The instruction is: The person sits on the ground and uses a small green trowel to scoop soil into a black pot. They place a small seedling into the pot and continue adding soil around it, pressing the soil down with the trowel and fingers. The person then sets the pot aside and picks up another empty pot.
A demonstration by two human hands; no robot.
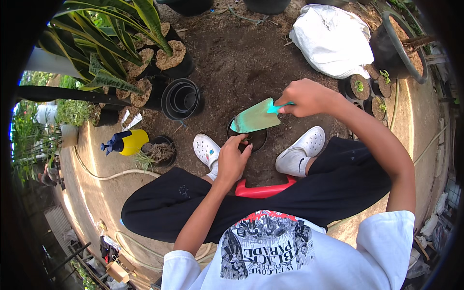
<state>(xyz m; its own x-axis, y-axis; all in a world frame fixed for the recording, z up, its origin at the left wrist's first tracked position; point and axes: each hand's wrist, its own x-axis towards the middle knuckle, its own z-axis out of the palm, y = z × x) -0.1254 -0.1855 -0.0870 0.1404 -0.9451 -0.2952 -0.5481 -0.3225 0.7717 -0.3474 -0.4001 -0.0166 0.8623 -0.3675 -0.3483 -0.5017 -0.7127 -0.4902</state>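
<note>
My right hand (308, 97) grips the turquoise handle of a garden trowel (255, 117). The trowel's soil-smeared green blade points left, over the far part of a black plant pot (263, 143) on the soil between my feet. At the pot's near left side is my left hand (233, 157), its fingertips at the rim and over the opening. Something small and dark shows near those fingertips, but whether they pinch it is unclear. Blade and hand hide much of the pot's inside.
Black nested pots (181, 99), potted snake plants (170, 54), a yellow spray bottle (134, 142) and an uprooted spider plant (159, 152) in a pot lie left. A white sack (330, 40) and small potted seedlings (359, 87) stand right. A red stool (266, 189) is beneath me.
</note>
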